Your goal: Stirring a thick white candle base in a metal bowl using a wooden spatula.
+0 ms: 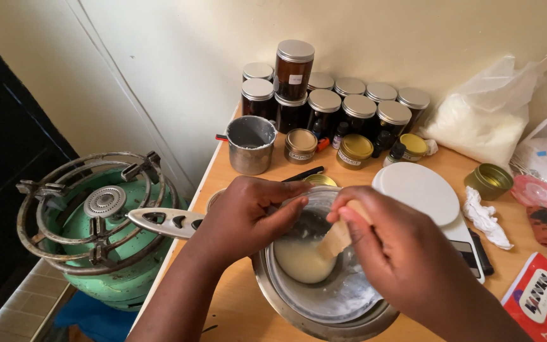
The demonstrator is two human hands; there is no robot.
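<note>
The glass bowl [333, 278] sits tilted inside a metal bowl [324, 323] near the front edge of the counter [235, 304], with a pool of creamy liquid [302, 258] gathered on its low left side. If the tilt grows, the liquid could run over the rim onto the counter or into the metal bowl. The glass bowl could also slide on the smooth metal beneath it, since only the left hand steadies it. A hard scrape with the wooden stick [335, 237] could flick drops out or push the bowl off balance. The pan handle [163, 221] juts past the counter edge toward the gas burner [99, 209]; a knock from the left forearm could shift it.

The left hand [245, 215] comes in from below, its fingers curled over the bowl's far-left rim and the thumb pressed on the edge, gripping the bowl. The right hand [394, 247] reaches in from the lower right, closed around the stick's upper end; it seems to be pinched between thumb and fingers, though the knuckles hide the exact hold. The stick's tip dips into the liquid.
</note>
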